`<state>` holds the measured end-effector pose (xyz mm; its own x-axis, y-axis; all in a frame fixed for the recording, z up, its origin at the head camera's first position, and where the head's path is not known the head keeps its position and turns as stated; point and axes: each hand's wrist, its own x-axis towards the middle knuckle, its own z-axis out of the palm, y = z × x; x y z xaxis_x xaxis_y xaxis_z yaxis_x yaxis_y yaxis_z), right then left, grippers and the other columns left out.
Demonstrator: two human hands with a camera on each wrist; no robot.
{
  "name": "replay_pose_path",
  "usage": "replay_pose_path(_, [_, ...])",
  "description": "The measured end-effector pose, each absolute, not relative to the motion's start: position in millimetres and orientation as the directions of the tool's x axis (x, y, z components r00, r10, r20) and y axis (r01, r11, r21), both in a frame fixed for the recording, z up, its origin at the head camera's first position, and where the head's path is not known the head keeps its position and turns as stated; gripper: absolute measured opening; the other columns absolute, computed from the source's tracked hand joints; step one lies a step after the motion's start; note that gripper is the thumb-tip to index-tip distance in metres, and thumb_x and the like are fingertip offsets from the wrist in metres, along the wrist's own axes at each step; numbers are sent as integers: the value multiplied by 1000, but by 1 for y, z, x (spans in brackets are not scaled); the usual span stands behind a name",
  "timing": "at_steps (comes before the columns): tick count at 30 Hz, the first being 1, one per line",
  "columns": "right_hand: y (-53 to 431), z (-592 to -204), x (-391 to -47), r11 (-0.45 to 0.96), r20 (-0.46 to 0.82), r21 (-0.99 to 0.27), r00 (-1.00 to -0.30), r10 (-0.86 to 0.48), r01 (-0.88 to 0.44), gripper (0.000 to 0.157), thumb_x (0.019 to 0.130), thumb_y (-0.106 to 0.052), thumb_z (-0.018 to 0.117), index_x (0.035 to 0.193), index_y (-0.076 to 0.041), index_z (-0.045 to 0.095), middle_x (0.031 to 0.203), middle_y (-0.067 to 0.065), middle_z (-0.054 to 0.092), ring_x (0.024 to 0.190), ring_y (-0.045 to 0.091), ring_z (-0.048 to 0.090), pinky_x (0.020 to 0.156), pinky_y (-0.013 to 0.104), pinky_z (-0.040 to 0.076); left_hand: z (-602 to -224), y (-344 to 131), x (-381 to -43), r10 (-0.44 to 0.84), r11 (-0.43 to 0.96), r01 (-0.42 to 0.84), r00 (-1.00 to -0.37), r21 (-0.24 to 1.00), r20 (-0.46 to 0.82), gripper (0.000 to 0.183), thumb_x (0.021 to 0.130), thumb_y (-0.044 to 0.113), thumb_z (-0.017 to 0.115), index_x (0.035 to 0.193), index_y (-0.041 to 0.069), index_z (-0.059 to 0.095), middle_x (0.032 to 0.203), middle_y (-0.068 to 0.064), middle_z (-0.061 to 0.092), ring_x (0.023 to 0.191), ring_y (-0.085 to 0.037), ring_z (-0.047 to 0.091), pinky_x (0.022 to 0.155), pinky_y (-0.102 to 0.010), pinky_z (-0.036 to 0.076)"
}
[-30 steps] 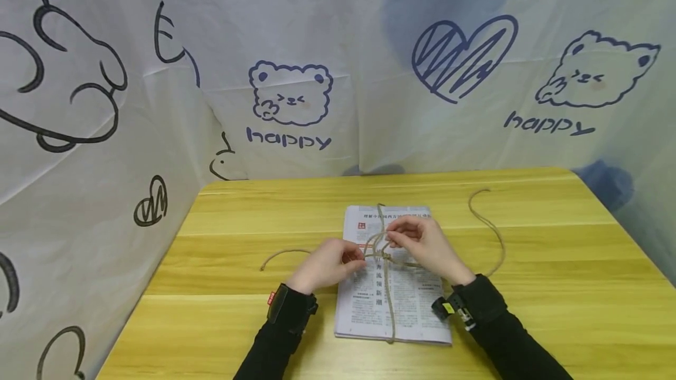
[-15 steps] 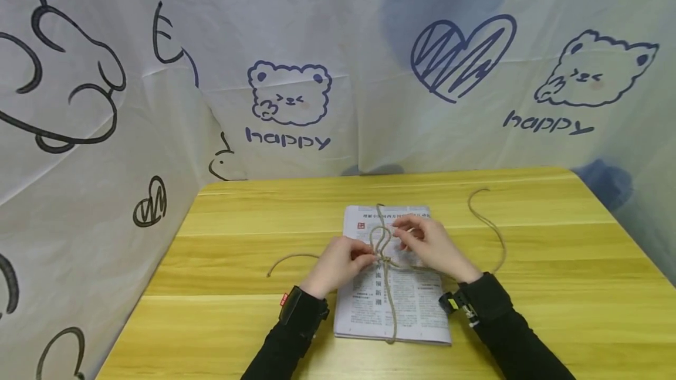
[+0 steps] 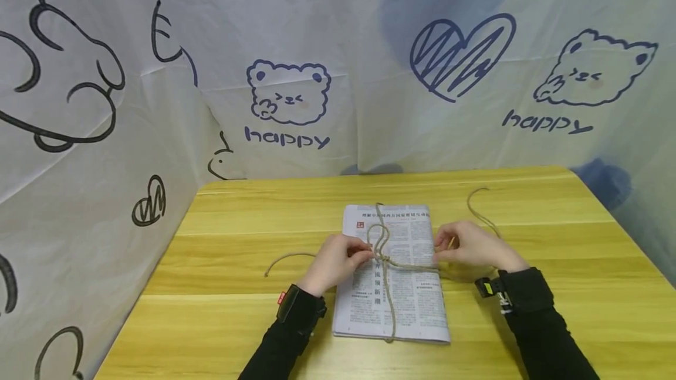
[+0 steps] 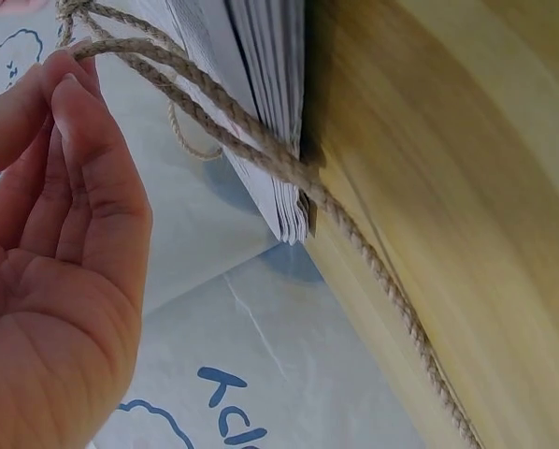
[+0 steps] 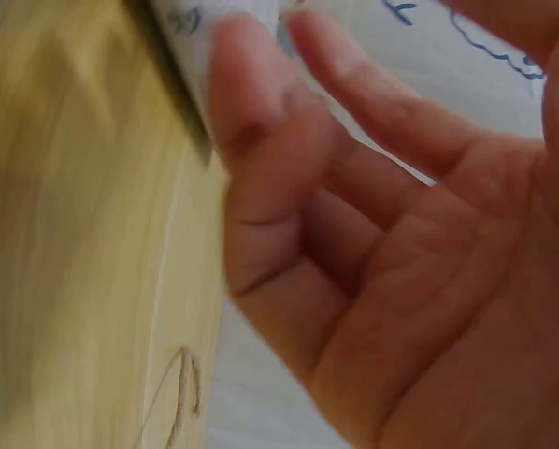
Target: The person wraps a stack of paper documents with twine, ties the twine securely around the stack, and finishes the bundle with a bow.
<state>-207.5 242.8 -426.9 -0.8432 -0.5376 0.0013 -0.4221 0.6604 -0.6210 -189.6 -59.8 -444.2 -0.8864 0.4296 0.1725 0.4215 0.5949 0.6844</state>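
Observation:
A folded stack of newspapers (image 3: pixel 417 309) lies on the table, with brown twine (image 3: pixel 392 309) crossing it lengthwise and sideways. At its middle sits a knot (image 3: pixel 384 259), and a loop (image 3: pixel 378 227) stands up beyond it. My left hand (image 3: pixel 335 263) pinches the twine just left of the knot; the left wrist view shows the strand (image 4: pixel 121 47) between thumb and forefinger. Off the stack's right edge is my right hand (image 3: pixel 472 245), fingers loosely bent, close to the twine running that way. In the right wrist view its fingers (image 5: pixel 270 206) hold nothing visible.
One loose twine end (image 3: pixel 280 261) trails left across the wooden table (image 3: pixel 227 309). Another free end (image 3: pixel 483 216) curves toward the back right. A white cloth (image 3: pixel 296 163) with drawings hangs behind and beside the table.
My right hand has moved from the loop over the stack to beyond its right edge. My left hand has moved right, to the knot. The loop now stands by itself.

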Motion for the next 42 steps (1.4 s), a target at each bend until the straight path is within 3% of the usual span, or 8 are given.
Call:
replay_pose_path(7, [249,-431,-204,726,-256,-631,-810,-527,-274,35,66,-22,86,86,-8,60,74,3,55,67,17,50,60,31,43,-443,-61,-190,426,596,415,-889,687,167,15,90,20,65,97,9,74,83,5,68,66,-4,58,59,-21,48])
replay_pose_path(13, [249,-440,-205,752,-304,-616,-809,-503,-236,18,72,-5,76,81,-9,61,66,1,50,59,15,45,55,29,37,-445,-62,-191,433,599,418,-887,683,164,15,91,21,65,97,10,74,82,6,67,66,-4,58,59,-21,48])
replay_pose_path(17, [251,-442,-207,768,-234,-577,-845,-481,-278,7,83,-3,65,83,-9,64,72,2,54,61,15,46,55,30,39,-445,-64,-190,438,599,422,-884,680,163,17,91,22,64,98,10,74,81,6,67,66,-4,58,59,-21,47])
replay_pose_path(24, [254,-441,-214,748,-12,-558,-898,-441,-360,14,90,-1,53,97,-3,64,83,4,60,71,16,53,63,34,46,-445,-65,-190,444,602,438,-879,668,176,16,91,22,64,97,10,74,83,6,67,67,-4,58,60,-22,48])
replay_pose_path(30, [245,-440,-216,606,201,-703,-922,-331,-372,15,95,-14,57,101,-2,65,92,11,66,82,27,63,71,41,52,-443,-66,-190,447,600,433,-879,673,167,17,91,21,64,97,9,74,83,6,67,67,-4,58,61,-22,48])
replay_pose_path(33, [241,-447,-220,438,286,-818,-924,-253,-373,19,93,-13,61,105,1,60,93,15,66,80,31,65,69,42,53,-442,-67,-189,448,597,433,-878,676,167,17,91,21,64,98,9,74,82,6,67,67,-5,58,61,-23,48])
replay_pose_path(38, [235,-450,-219,272,252,-914,-947,-197,-300,49,98,-17,54,137,4,32,102,23,63,78,25,65,75,40,50,-442,-67,-189,446,599,433,-879,674,168,17,91,21,64,98,9,74,83,6,67,67,-4,58,61,-22,48])
replay_pose_path(42, [227,-439,-216,334,145,-920,-971,-191,-203,49,99,-18,50,139,7,34,107,26,63,80,24,65,78,40,50,-441,-69,-190,446,601,430,-880,674,164,17,91,20,65,98,8,74,83,5,67,67,-4,58,61,-22,48])
